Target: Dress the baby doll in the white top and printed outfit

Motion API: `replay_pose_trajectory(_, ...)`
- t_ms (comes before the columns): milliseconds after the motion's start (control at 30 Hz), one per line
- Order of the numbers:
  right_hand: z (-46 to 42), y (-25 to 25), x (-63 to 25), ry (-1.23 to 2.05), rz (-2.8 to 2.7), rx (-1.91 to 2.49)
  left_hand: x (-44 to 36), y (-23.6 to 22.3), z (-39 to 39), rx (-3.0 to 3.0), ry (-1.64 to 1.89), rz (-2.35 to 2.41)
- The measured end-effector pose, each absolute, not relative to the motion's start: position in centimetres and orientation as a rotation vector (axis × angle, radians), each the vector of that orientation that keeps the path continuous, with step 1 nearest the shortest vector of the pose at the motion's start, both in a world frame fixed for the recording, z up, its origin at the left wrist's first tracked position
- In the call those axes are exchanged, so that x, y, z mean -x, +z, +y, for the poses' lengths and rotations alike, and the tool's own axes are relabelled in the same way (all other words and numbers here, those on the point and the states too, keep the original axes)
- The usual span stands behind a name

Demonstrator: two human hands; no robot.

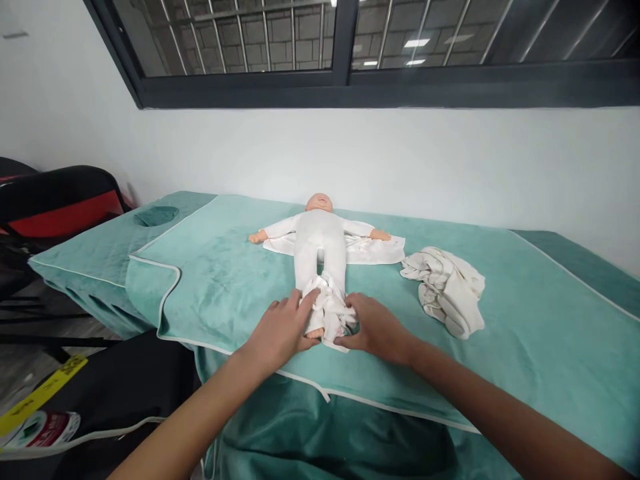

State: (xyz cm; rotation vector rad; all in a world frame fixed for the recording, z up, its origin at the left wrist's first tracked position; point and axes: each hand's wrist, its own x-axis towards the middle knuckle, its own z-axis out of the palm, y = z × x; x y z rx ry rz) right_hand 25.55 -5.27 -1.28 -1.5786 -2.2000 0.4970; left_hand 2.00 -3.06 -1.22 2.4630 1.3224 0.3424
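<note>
A baby doll [321, 233] with a white cloth body lies with its head toward the wall and its arms spread. Its arms rest over a white cloth garment [375, 251] spread beneath them. Bunched white baby clothing [330, 303] covers its lower legs and feet, with one bare foot [315, 333] peeking out. My left hand [290, 323] is closed on the bunched cloth at the left foot. On the other side my right hand [375, 330] pinches the cloth between thumb and fingers by the right foot. The fingertips of both are partly hidden by the fabric.
A crumpled pile of off-white clothing [450, 287] lies right of the doll. Everything rests on a bed with a teal cover [220, 267], against a white wall below a barred window. Black and red chairs [60, 207] stand left; a cable [115, 432] runs at lower left.
</note>
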Motion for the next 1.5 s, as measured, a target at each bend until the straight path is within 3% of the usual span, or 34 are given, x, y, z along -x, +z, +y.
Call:
replay_pose_trajectory(100, -5.7, -0.6, -25.6, 0.583, -2.209, 1.527, -2.6, 0.6, -4.1, -2.379, 0.301, 1.318)
replay_pose_trajectory(267, -5.5, 1.6, -27.2, 1.531, -1.775, 1.210, -2.0, 5.4, -4.4, -1.673, 0.360, 1.040)
replay_pose_trajectory(367, -4.5, 3.0, -28.0, 1.767, -1.523, 0.950, -2.0, 7.4, -3.6, -1.362, 0.519, 0.826)
replay_pose_trajectory(500, -2.1, 6.5, -28.7, 1.595, -1.561, 0.846, -1.8, 9.6, -1.2, -1.397, 0.678, 0.626)
replay_pose_trajectory(733, -1.5, 16.8, -27.7, 0.872, -2.774, 1.089, -1.7, 17.6, 0.7, -2.062, 0.080, 0.657)
replay_pose_trajectory(833, -2.3, 19.8, -26.5, 0.532, -2.895, 1.098, -2.3, 20.5, 0.4, -2.153, 0.015, 0.712)
replay_pose_trajectory(967, -3.1, 22.7, -25.6, 0.480, -2.903, 1.116, -2.1, 22.9, 0.0, -2.308, 0.046, 0.843)
replay_pose_trajectory(1067, -3.3, 23.9, -25.4, 0.693, -2.758, 1.054, -1.4, 23.8, -0.2, -2.364, 0.344, 0.945)
replay_pose_trajectory(1233, -2.9, 24.0, -25.1, 1.189, -2.243, 0.754, -1.2, 23.3, -0.2, -2.250, 1.176, 0.967)
replay_pose_trajectory(1500, 0.0, 21.4, -22.1, 1.102, -1.992, 0.618, -0.2, 18.4, 3.3, -2.268, 1.726, 1.407)
